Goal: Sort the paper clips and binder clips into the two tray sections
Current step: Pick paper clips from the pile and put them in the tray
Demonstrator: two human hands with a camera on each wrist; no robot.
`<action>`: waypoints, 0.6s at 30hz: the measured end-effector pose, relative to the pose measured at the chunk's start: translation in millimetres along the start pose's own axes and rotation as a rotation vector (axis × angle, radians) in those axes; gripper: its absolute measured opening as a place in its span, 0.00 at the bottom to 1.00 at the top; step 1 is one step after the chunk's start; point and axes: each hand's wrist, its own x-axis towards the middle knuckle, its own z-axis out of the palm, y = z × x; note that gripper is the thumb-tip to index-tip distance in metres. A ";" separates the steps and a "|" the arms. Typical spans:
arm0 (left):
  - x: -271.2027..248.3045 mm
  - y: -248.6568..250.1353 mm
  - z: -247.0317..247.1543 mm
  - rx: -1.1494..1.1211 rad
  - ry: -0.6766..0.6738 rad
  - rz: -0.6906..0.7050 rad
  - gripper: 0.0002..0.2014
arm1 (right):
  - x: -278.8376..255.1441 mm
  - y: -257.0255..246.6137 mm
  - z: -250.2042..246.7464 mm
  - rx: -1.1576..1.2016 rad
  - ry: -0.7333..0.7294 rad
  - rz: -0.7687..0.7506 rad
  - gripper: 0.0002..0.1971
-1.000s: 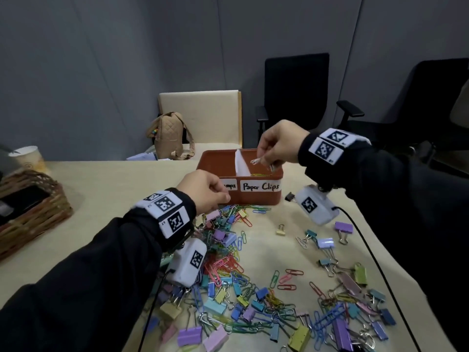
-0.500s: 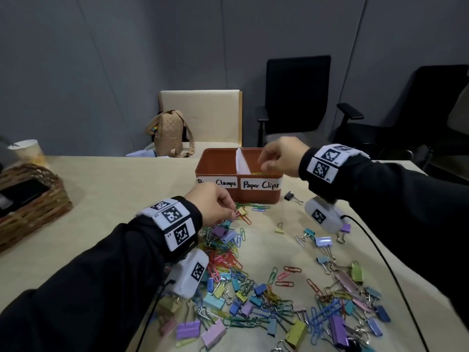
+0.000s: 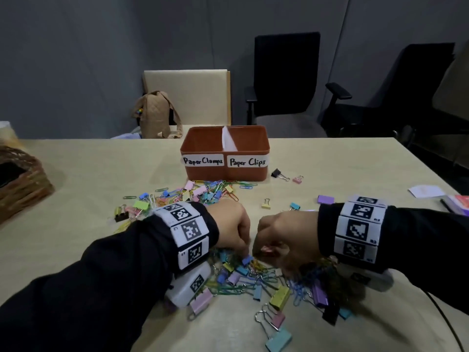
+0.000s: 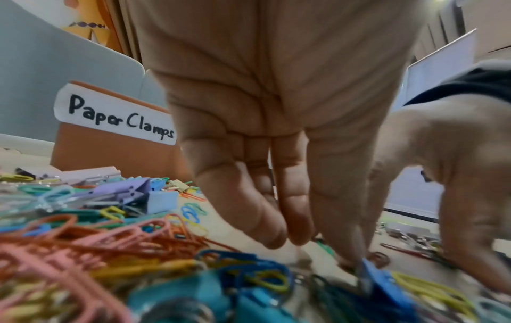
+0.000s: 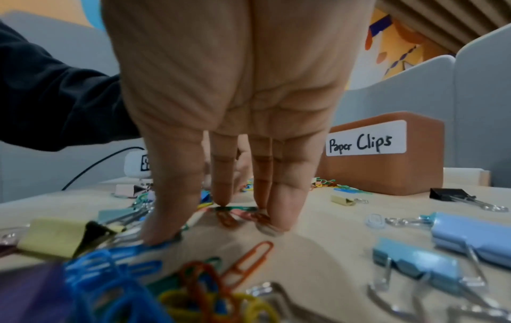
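The brown tray (image 3: 200, 172) stands at the far middle, its left section labelled Paper Clamps and its right section Paper Clips; it also shows as the tray (image 4: 110, 157) and the tray (image 5: 387, 172). Coloured paper clips and binder clips (image 3: 253, 280) lie heaped in front of me. My left hand (image 3: 245, 251) reaches down into the heap and pinches a blue binder clip (image 3: 247, 260), which is tilted up at the thumb tip (image 4: 350, 255). My right hand (image 3: 269, 252) stands beside it, straight fingertips (image 5: 276, 218) pressing on brown paper clips (image 5: 229, 218) on the table.
A wicker basket (image 3: 20, 179) sits at the left edge. A black binder clip (image 3: 278, 173) lies right of the tray. Papers and a notebook (image 3: 426, 191) are at the right edge. A bag (image 3: 157, 115) and chairs stand beyond the table.
My right hand left the Paper Clips section and came down to the near heap. My left hand drew back toward me onto the blue binder clip. The head view tilted down.
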 end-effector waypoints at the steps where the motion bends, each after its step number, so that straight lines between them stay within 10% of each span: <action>1: -2.6 3.2 2.6 0.021 -0.020 0.003 0.12 | 1.0 -0.8 0.4 -0.018 -0.007 0.010 0.24; 18: -5.7 11.4 8.6 0.072 -0.021 0.044 0.06 | -2.4 13.3 5.0 0.090 0.041 0.054 0.21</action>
